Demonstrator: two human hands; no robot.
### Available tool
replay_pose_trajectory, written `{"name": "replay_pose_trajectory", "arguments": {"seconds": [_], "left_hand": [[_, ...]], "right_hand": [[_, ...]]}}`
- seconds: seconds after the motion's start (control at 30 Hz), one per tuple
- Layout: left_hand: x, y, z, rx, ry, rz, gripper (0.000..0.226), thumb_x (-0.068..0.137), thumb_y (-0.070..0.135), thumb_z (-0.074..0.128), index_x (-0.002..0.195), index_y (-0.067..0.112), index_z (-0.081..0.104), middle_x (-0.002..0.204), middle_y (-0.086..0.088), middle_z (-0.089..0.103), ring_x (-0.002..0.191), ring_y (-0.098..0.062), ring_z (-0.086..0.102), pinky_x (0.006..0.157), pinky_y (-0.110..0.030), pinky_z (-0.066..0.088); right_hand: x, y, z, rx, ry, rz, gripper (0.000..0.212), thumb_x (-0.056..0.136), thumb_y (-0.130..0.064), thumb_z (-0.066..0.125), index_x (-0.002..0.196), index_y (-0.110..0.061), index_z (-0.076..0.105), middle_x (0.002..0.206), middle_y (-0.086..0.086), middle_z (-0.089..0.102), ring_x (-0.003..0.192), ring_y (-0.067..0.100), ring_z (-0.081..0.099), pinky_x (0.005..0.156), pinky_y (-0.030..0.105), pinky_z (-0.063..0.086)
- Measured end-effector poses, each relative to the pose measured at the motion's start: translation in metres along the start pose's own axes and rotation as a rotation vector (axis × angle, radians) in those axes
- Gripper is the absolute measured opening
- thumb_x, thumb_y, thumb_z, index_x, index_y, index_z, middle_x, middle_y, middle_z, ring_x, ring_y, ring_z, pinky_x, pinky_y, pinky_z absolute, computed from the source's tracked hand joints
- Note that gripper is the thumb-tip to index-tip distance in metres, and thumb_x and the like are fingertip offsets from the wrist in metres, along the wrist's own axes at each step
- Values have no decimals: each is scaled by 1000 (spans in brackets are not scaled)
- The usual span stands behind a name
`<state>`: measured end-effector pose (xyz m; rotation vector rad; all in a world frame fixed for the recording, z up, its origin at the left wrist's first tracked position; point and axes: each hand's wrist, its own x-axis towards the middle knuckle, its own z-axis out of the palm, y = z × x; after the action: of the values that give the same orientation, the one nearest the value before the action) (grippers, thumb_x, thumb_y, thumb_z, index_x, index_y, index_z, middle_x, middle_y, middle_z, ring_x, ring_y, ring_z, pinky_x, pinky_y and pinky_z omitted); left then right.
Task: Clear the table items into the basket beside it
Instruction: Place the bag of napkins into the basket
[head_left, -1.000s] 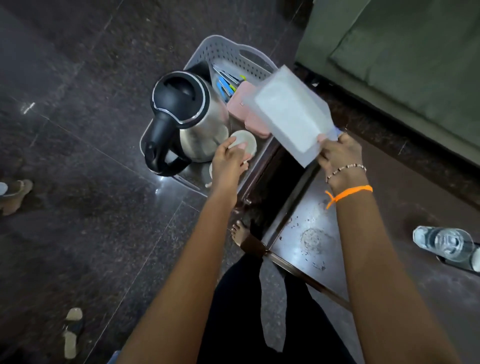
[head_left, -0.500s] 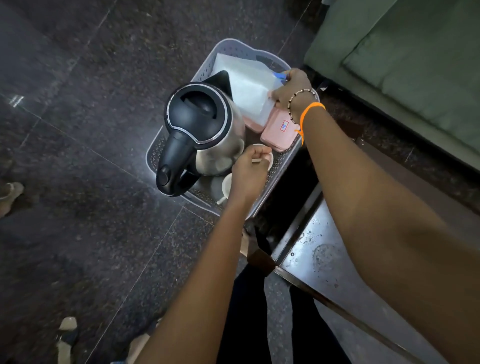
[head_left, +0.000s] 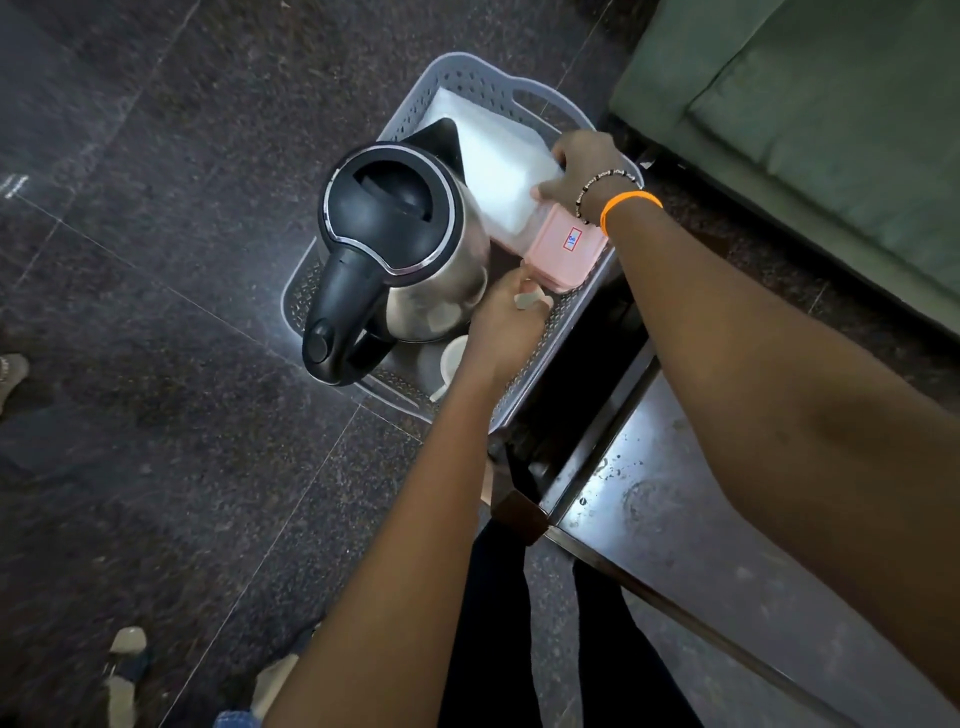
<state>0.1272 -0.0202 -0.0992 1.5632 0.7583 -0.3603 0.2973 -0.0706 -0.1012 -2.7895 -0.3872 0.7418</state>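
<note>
Grey plastic basket (head_left: 524, 88) on the floor now holds the white packet (head_left: 498, 171), which a second ago was held in the air over the worktop (head_left: 727, 597). The right hand (head_left: 582, 169) grips its near edge beside the pink box (head_left: 566, 244). The left hand (head_left: 506, 317) grips a white cup (head_left: 530, 299) right of the kettle (head_left: 395, 244), so both items look nearly placed.

This looks like a living room in a home. The floor (head_left: 156, 312) is dark polished stone in big tiles. At 1 o'clock stands a green cushioned sofa (head_left: 831, 114). At 5 o'clock is a low dark table (head_left: 701, 571). Sandals (head_left: 124, 670) lie on the floor at 8 o'clock. A household kettle (head_left: 400, 244) sits in a plastic basket (head_left: 519, 88) at 12 o'clock.
</note>
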Motion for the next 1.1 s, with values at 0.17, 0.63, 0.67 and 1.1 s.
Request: {"name": "replay_pose_trajectory", "arguments": {"seconds": [0.17, 0.63, 0.67, 1.1], "left_hand": [[-5, -2, 1, -30, 96, 5, 40, 87, 1, 47, 122, 15, 57, 118, -9, 61, 103, -23, 58, 94, -33, 46], [-105, -25, 118, 10, 20, 74, 21, 92, 5, 48, 93, 18, 64, 80, 5, 63, 73, -8, 61, 83, -33, 51], [-113, -30, 135, 36, -20, 65, 21, 91, 5, 48, 92, 18, 64, 78, 5, 63, 73, -9, 60, 82, -33, 51], [-196, -71, 374, 347, -369, -35, 24, 92, 3, 47, 111, 2, 61, 86, -4, 60, 69, -9, 57, 81, -28, 48]], "right_hand": [[-16, 19, 1, 196, 169, 14, 29, 92, -15, 45, 116, -8, 61, 129, 19, 57, 123, 33, 49, 104, 36, 40], [-260, 146, 56, 818, 306, 255, 18, 86, 1, 55, 96, -3, 68, 101, 16, 70, 82, 16, 62, 81, 17, 45], [-279, 164, 65, 835, 303, 301, 17, 86, 2, 55, 96, -2, 68, 102, 16, 70, 85, 18, 62, 85, 24, 46], [-431, 435, 107, 1047, 483, 865, 19, 85, 6, 49, 93, 5, 65, 82, 10, 62, 60, 10, 57, 68, 27, 48]]}}
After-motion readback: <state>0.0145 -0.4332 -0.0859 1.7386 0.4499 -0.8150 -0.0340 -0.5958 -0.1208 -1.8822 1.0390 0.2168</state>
